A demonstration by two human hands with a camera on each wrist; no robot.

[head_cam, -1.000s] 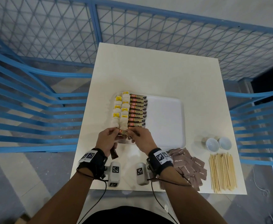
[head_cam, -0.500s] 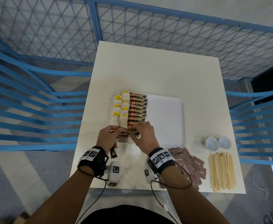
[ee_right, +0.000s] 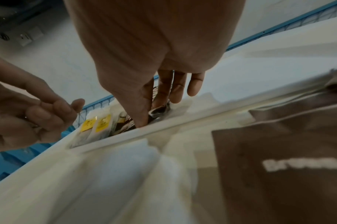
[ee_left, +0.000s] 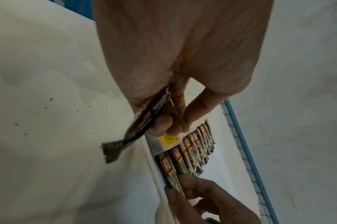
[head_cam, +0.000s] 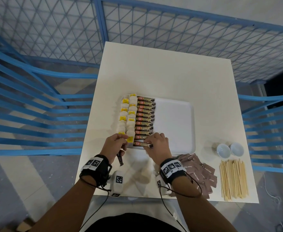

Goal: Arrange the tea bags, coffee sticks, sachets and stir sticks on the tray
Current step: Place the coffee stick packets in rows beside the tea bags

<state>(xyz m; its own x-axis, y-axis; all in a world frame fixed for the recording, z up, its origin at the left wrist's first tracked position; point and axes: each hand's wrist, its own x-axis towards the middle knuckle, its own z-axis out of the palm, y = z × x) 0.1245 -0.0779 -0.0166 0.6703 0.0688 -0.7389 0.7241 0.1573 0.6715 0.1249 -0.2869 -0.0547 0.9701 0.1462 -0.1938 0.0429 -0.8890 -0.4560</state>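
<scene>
Nearest the table's front edge, brown sachets and stir sticks lie loose, none yet on the tray. Just beyond, the left hand grips one spare coffee stick in its curled fingers, hanging off the tray's near left corner. The right hand pinches the nearest coffee stick, which half a second ago was held between both hands above the tray and now lies flat as the last in its row. Farther back run the other coffee sticks and, left of them, two columns of tea bags. With that row nearly full, the spare stick probably goes next, then the sachets.
</scene>
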